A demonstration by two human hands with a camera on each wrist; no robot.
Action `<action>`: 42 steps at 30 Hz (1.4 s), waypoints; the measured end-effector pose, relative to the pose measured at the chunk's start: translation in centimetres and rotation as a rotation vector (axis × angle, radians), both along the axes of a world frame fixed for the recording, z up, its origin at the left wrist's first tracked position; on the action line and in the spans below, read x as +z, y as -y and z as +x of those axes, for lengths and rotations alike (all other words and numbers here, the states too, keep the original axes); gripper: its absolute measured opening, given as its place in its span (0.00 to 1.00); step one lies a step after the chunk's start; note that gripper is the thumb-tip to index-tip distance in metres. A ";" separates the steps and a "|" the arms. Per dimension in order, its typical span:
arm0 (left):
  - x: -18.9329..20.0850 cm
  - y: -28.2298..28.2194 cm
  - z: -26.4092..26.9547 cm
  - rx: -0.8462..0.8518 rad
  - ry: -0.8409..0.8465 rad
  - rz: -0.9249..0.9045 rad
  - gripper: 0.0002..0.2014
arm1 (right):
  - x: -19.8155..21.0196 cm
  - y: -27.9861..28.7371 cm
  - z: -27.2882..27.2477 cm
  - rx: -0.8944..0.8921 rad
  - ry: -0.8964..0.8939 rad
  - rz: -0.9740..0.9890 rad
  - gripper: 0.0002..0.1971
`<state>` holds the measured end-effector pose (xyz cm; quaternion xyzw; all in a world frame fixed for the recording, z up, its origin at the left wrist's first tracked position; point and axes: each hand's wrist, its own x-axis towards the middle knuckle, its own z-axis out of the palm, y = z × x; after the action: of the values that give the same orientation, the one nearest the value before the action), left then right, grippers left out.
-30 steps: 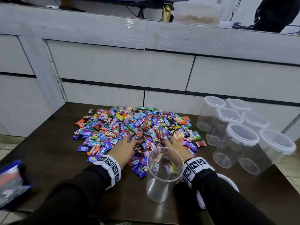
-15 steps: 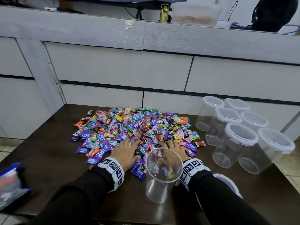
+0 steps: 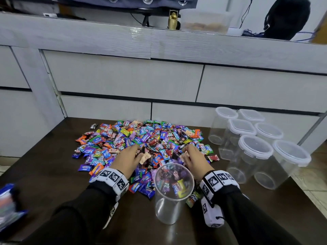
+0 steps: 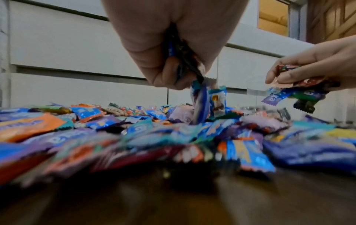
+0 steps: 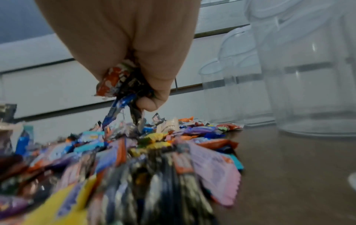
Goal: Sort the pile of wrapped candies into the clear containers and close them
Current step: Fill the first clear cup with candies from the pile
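Both hands grab fistfuls from candy pile [image 3: 141, 140] mid-desk [image 3: 44, 174]: left hand [image 3: 128, 160] fingers clenched round wrappers, right hand [image 3: 195, 160] likewise. Open container [image 3: 172, 193] just beside wrists, short drop. Lidded containers [image 3: 254, 156] parked right, unused.
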<state>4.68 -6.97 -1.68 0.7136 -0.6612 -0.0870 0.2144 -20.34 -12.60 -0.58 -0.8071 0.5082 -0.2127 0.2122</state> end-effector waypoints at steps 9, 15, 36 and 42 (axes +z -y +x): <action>4.9 -1.0 -0.5 0.055 -0.291 -0.304 0.09 | 3.8 -1.4 -0.5 -0.020 0.240 -0.100 0.04; 10.0 -2.9 -4.3 -0.064 -0.464 -0.497 0.05 | 5.2 -3.0 0.2 0.014 0.276 -0.102 0.04; 8.5 -7.2 -9.4 -0.568 -0.154 -0.451 0.03 | 4.3 -3.7 -1.7 -0.059 0.205 -0.126 0.05; 9.1 -6.6 -9.6 -0.625 0.057 -0.291 0.04 | 4.1 -3.5 -1.5 -0.064 0.186 -0.127 0.03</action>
<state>-4.93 -0.42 7.45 0.4407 -0.8591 -0.0332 0.2583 -21.81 -9.07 3.50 -0.7792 0.4973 -0.3249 0.2001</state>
